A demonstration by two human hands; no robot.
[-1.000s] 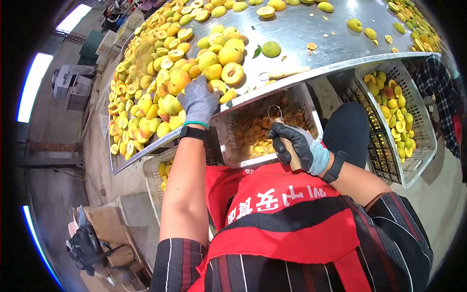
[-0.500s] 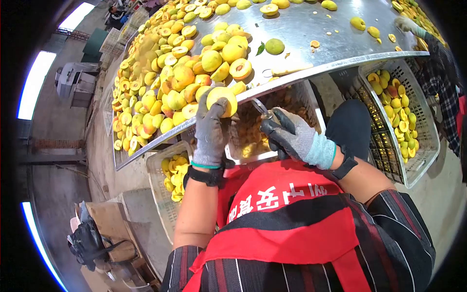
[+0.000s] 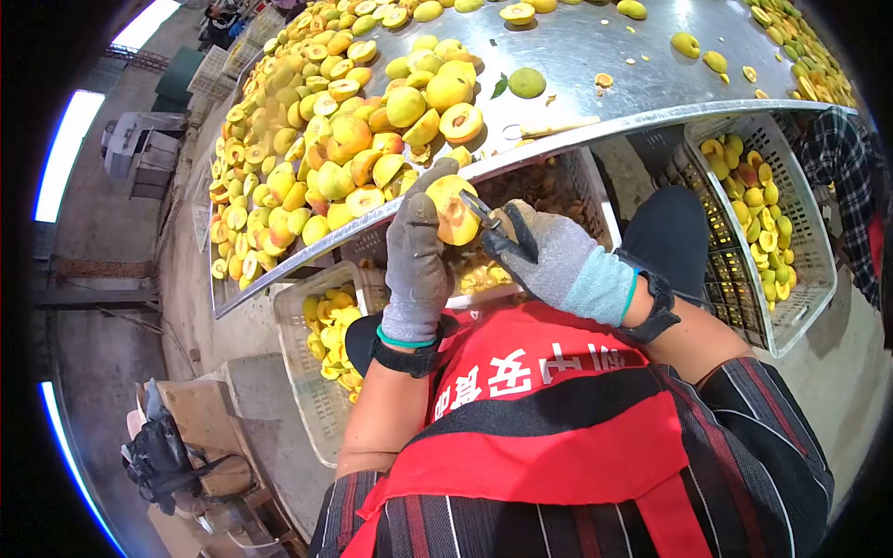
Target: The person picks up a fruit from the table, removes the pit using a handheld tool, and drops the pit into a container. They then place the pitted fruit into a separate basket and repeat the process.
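My left hand point(image 3: 418, 251), in a grey glove, holds a halved yellow fruit point(image 3: 453, 210) with its cut face toward my right hand. My right hand point(image 3: 544, 249), gloved in grey and black, is closed round a small metal-tipped tool point(image 3: 478, 208). The tool's tip touches the cut face of the fruit; its handle is hidden in my fingers. Both hands are just in front of the metal table's edge point(image 3: 558, 142). Beyond my left hand lies a heap of whole and halved fruit point(image 3: 352, 134).
Below my hands is a crate of fruit pieces point(image 3: 603, 200). Another crate point(image 3: 321, 423) of fruit halves stands at the left, and one point(image 3: 807, 270) at the right. A second tool point(image 3: 558, 126) lies near the table edge. Another person's plaid sleeve point(image 3: 837, 153) shows at far right.
My left hand has taken a fruit half from the heap and brought it off the table edge. My right hand has moved left, and its tool now meets the fruit.
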